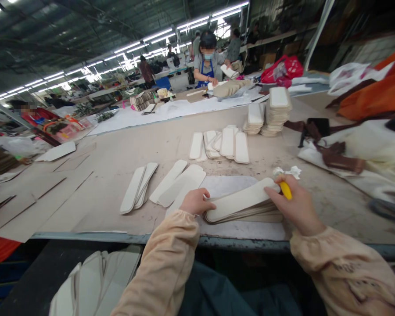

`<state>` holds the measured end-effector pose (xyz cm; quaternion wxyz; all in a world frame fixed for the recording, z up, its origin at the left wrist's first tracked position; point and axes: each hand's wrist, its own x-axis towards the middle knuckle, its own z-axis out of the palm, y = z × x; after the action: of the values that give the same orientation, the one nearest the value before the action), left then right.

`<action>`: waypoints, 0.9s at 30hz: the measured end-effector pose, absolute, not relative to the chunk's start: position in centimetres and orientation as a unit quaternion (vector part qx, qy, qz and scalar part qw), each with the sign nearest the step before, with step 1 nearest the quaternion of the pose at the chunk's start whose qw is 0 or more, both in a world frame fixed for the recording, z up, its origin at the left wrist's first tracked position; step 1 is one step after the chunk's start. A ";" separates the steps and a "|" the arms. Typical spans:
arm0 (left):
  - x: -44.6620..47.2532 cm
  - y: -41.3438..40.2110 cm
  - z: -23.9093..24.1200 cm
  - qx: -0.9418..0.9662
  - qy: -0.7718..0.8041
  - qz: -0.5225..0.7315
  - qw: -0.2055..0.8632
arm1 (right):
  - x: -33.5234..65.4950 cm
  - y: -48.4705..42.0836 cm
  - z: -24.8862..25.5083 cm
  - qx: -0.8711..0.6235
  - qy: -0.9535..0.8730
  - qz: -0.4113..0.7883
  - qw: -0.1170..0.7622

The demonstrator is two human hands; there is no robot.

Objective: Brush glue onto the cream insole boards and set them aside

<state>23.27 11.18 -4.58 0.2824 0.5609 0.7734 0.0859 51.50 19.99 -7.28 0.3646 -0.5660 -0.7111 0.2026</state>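
A long white panel [242, 199] with rounded corners lies on top of a stack of like pieces [250, 215] near the table's front edge, its right end raised. My left hand [195, 202] grips the panel's left end, thumb on top. My right hand [296, 204] pinches the right end between thumb and fingers. A yellow handle [285, 190] is also held in that hand; the rest of this tool is hidden. Beneath the stack is a pale sheet [230, 184]. Loose white panels [181, 182] lie just left of my left hand.
More panels [133, 188] lie further left, with others [227, 141] grouped behind. Taller stacks [278, 109] stand back right. Crumpled white scraps [291, 171] sit beyond my right hand. Bags and cloth crowd the right side. Panels [95, 281] also lie below the table edge. A co-worker [207, 61] stands opposite.
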 end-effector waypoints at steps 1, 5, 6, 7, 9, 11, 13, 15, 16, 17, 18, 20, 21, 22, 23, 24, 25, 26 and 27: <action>23.3 11.2 -4.5 0.565 0.771 0.083 0.281 | 51.6 20.0 -7.3 -0.567 -0.714 0.199 0.360; 23.4 11.2 -4.4 0.580 0.763 0.076 0.274 | 51.8 20.0 -7.3 -0.573 -0.726 0.186 0.331; 23.4 11.2 -4.5 0.583 0.762 0.075 0.272 | 51.8 20.0 -7.2 -0.575 -0.729 0.184 0.323; 23.4 11.2 -4.5 0.586 0.760 0.075 0.270 | 51.8 20.0 -7.1 -0.577 -0.731 0.182 0.314; 23.4 11.1 -4.5 0.591 0.758 0.074 0.266 | 51.9 20.0 -7.0 -0.583 -0.737 0.173 0.296; 23.5 11.1 -4.5 0.596 0.755 0.071 0.264 | 51.9 20.0 -7.0 -0.588 -0.744 0.160 0.275; 23.5 11.1 -4.5 0.599 0.754 0.067 0.261 | 51.9 20.0 -7.0 -0.592 -0.750 0.149 0.255; 23.6 11.1 -4.4 0.600 0.754 0.061 0.259 | 51.9 20.0 -7.1 -0.596 -0.753 0.141 0.240; 23.7 11.1 -4.4 0.602 0.754 0.058 0.258 | 51.9 20.0 -7.1 -0.597 -0.755 0.138 0.233; 23.7 11.1 -4.3 0.604 0.753 0.056 0.256 | 51.9 20.0 -7.1 -0.598 -0.757 0.134 0.227; 23.7 11.1 -4.3 0.606 0.752 0.054 0.254 | 51.8 20.0 -7.1 -0.599 -0.759 0.130 0.220; 23.7 11.0 -4.4 0.610 0.751 0.049 0.249 | 51.8 20.0 -7.2 -0.598 -0.766 0.120 0.204; 23.7 11.0 -4.4 0.612 0.751 0.047 0.246 | 51.8 20.0 -7.2 -0.598 -0.769 0.113 0.197; 23.8 11.0 -4.4 0.612 0.751 0.045 0.243 | 51.8 20.0 -7.2 -0.597 -0.772 0.103 0.191; 23.8 11.0 -4.4 0.613 0.752 0.043 0.241 | 51.8 20.0 -7.2 -0.596 -0.776 0.089 0.188; 23.8 11.0 -4.4 0.613 0.752 0.042 0.238 | 51.8 20.0 -7.2 -0.592 -0.781 0.070 0.188; 23.9 11.0 -4.3 0.613 0.753 0.041 0.235 | 51.8 19.9 -7.2 -0.586 -0.787 0.047 0.190; 23.9 11.0 -4.3 0.614 0.753 0.041 0.233 | 51.7 19.8 -7.1 -0.576 -0.794 0.026 0.195; 24.0 11.0 -4.2 0.614 0.754 0.040 0.232 | 51.6 19.6 -7.0 -0.561 -0.802 0.011 0.203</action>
<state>23.97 11.01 -4.22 0.2318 0.6135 0.7538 0.0403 51.63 19.64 -7.01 0.2031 -0.5612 -0.8023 0.0111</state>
